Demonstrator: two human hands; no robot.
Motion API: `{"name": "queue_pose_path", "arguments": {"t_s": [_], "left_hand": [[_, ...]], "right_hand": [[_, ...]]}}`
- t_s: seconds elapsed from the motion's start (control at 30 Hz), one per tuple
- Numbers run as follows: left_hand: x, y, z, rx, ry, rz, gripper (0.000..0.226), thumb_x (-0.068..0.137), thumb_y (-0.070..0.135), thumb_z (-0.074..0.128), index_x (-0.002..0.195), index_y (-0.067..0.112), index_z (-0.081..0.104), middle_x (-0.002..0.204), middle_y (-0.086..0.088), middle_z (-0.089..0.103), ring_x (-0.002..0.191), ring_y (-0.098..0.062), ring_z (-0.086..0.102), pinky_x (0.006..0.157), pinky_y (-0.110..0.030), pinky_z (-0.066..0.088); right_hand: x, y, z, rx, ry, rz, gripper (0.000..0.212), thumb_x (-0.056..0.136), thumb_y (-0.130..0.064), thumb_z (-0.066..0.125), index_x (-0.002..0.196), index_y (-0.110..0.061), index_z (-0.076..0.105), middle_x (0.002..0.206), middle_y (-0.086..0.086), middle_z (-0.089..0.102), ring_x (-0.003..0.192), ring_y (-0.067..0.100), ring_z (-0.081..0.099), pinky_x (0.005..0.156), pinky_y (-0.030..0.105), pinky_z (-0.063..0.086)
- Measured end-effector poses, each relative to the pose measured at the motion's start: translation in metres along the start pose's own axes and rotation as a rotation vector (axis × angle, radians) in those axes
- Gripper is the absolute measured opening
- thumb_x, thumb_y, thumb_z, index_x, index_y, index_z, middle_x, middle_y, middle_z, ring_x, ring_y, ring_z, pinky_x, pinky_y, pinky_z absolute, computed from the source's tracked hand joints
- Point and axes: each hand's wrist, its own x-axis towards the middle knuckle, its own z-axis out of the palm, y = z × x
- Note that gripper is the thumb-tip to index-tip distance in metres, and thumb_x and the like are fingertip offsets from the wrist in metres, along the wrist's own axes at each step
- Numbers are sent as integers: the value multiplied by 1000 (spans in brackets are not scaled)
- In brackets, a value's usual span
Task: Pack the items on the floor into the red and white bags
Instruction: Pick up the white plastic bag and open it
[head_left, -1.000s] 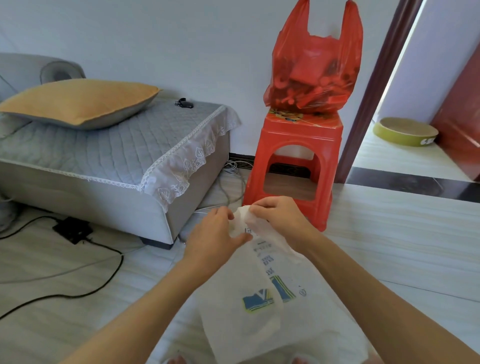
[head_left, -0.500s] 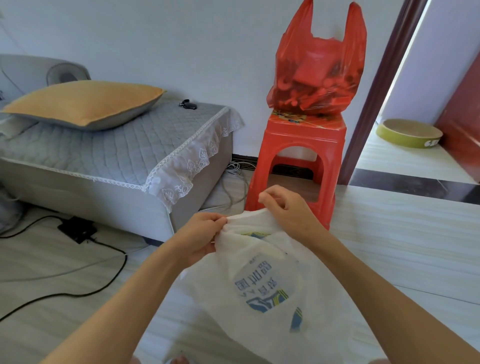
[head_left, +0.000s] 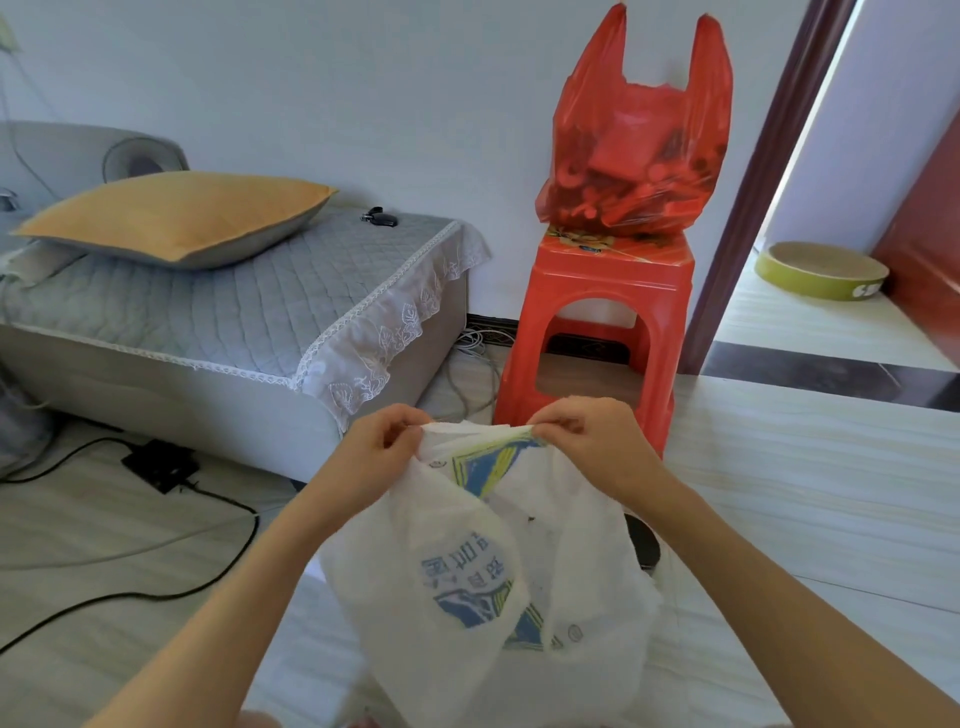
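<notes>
While pinched at its top edge, white bag (head_left: 483, 582) between and below both clenched hands (head_left: 387, 447) (head_left: 582, 434).

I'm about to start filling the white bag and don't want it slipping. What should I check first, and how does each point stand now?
1. Left hand pinching the white bag rim: ok.
2. Right hand pinching the rim: ok.
3. Mouth spread wide enough: not ok, edges nearly together.
4. Bag free of holes: cannot tell.
5. Red bag steady on the red stool: ok.
6. Items within reach: cannot tell, only a dark round object peeks out behind the bag.
</notes>
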Motion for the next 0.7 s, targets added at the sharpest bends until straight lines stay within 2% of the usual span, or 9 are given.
{"name": "queue_pose_path", "arguments": {"t_s": [0.1, 0.2, 0.27, 0.33, 0.47, 0.53, 0.6, 0.67, 0.7], "left_hand": [[-3, 6, 5, 354, 8, 330, 23, 91, 15, 51, 107, 31, 59, 95, 12, 59, 84, 1, 54, 72, -11, 40], [-7, 21, 25, 522, 12, 474, 23, 88, 33, 57, 110, 28, 61, 102, 13, 56, 91, -3, 53, 78, -23, 43], [-5, 23, 37, 618, 15, 454, 26, 87, 36, 59, 110, 24, 62, 105, 8, 59, 96, -11, 56, 82, -31, 45], [-1, 20, 41, 613, 24, 413, 26, 86, 33, 60, 108, 19, 61, 104, 4, 60, 95, -16, 58, 83, -34, 46], [1, 18, 47, 522, 28, 402, 32, 82, 35, 65, 108, 18, 58, 97, 9, 53, 88, -13, 54, 80, -32, 47], [3, 21, 50, 516, 58, 446, 24, 85, 29, 63, 102, 12, 65, 93, 2, 60, 85, -17, 58, 77, -32, 45], [6, 21, 51, 460, 96, 427, 17, 87, 21, 60, 93, 7, 70, 86, -4, 67, 79, -20, 61, 72, -27, 45], [8, 21, 48, 329, 113, 332, 15, 87, 17, 60, 88, 7, 71, 81, -3, 70, 72, -16, 62, 66, -15, 43], [9, 20, 46, 264, 111, 278, 14, 88, 17, 59, 86, 7, 69, 80, -4, 70, 71, -17, 61, 66, -16, 44]], "right_hand": [[-1, 3, 6, 57, -120, 156, 13, 85, -16, 62, 89, -14, 74, 85, -2, 71, 79, 11, 62, 68, 12, 43], [2, -3, 11, 166, -144, 210, 15, 86, -16, 60, 91, -10, 73, 87, 5, 71, 77, 16, 61, 73, 28, 48], [2, -5, 10, 254, -146, 246, 14, 87, -16, 60, 90, -9, 72, 86, 6, 70, 75, 14, 59, 74, 31, 48], [2, -5, 8, 280, -145, 251, 13, 88, -14, 59, 90, -9, 71, 86, 4, 69, 78, 14, 60, 76, 30, 49], [1, -7, 4, 309, -145, 197, 9, 87, -11, 60, 85, -13, 68, 84, 3, 66, 73, 9, 58, 71, 23, 47], [0, -7, 2, 337, -164, 178, 13, 86, -11, 62, 77, -20, 64, 80, 1, 65, 73, 10, 57, 71, 25, 47], [-2, -3, 2, 260, -204, 170, 13, 83, -16, 67, 74, -24, 59, 76, -3, 62, 70, 10, 55, 68, 25, 46], [-4, 2, 2, 39, -249, 161, 13, 81, -21, 68, 77, -23, 56, 77, -5, 59, 71, 11, 52, 65, 25, 44], [-5, 4, 1, -41, -263, 165, 13, 81, -23, 68, 79, -23, 55, 78, -5, 58, 73, 12, 52, 65, 24, 44]]}}
